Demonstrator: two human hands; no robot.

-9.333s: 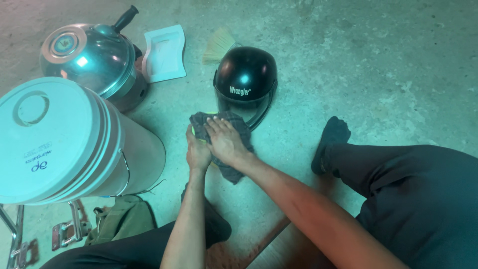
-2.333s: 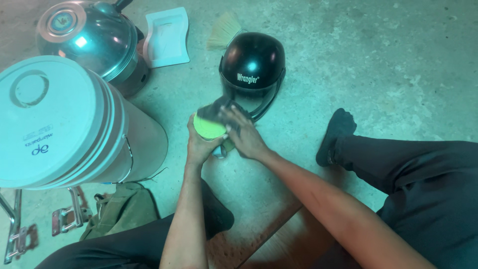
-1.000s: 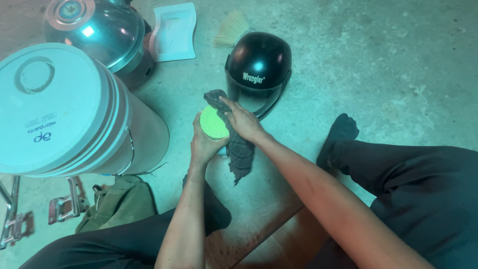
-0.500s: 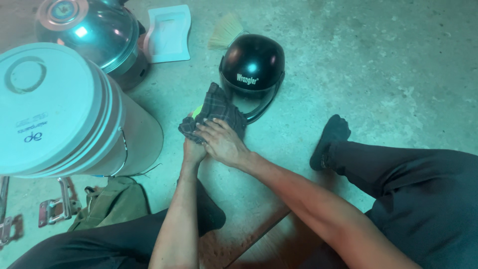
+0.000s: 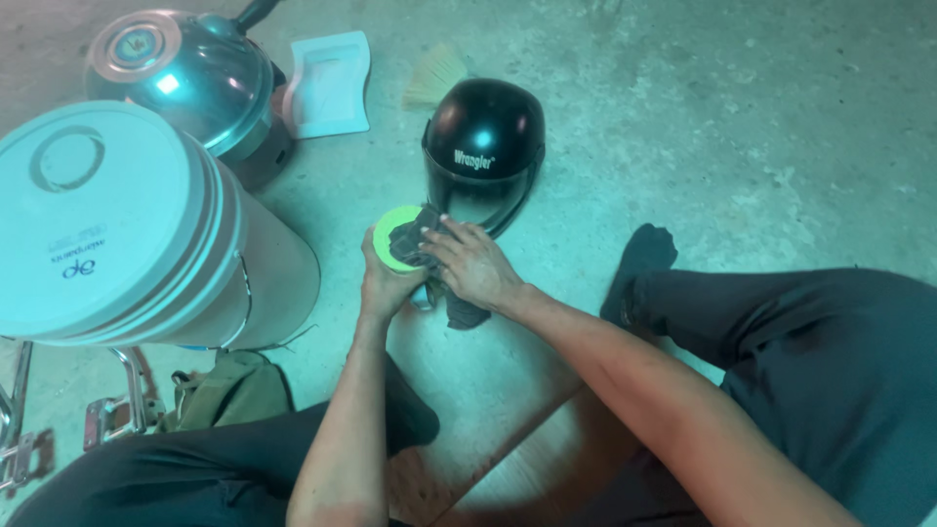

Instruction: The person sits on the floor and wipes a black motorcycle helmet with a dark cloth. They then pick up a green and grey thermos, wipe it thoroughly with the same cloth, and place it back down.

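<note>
nearest the camera, the person's black-trousered legs [image 5: 820,381] fold to either side over the bare concrete floor [image 5: 703,127], and a crumpled olive-green cloth bag [image 5: 229,390] lies by the left knee beside a bit of chrome metal frame [image 5: 20,429].

both forearms reach forward to the middle of the view. the left hand [image 5: 386,283] is closed around the body of a small round container with a lime-green top [image 5: 390,237], holding it upright above the floor with the green face turned up. the right hand [image 5: 473,265] is pinched shut on a dark checked rag [image 5: 429,256], its fingers pressing the bunched cloth onto the right part of the green top while the rag's loose end hangs below the hands.

to wipe it well, it seems best to keep the left grip firm and low on the body so the top stays bare, press with flat fingertips, and turn the container against the cloth, working out to the rim.

to the left stands a large pale plastic bucket with a lid [image 5: 107,234]. just beyond the hands sits a glossy black helmet with a dark visor [image 5: 483,146], near them but not touching. farther back are a shiny metal domed pot with a black handle [image 5: 181,78], a white rectangular tray [image 5: 327,83] and the straw-coloured bristles of a brush [image 5: 434,76] behind the helmet.
</note>
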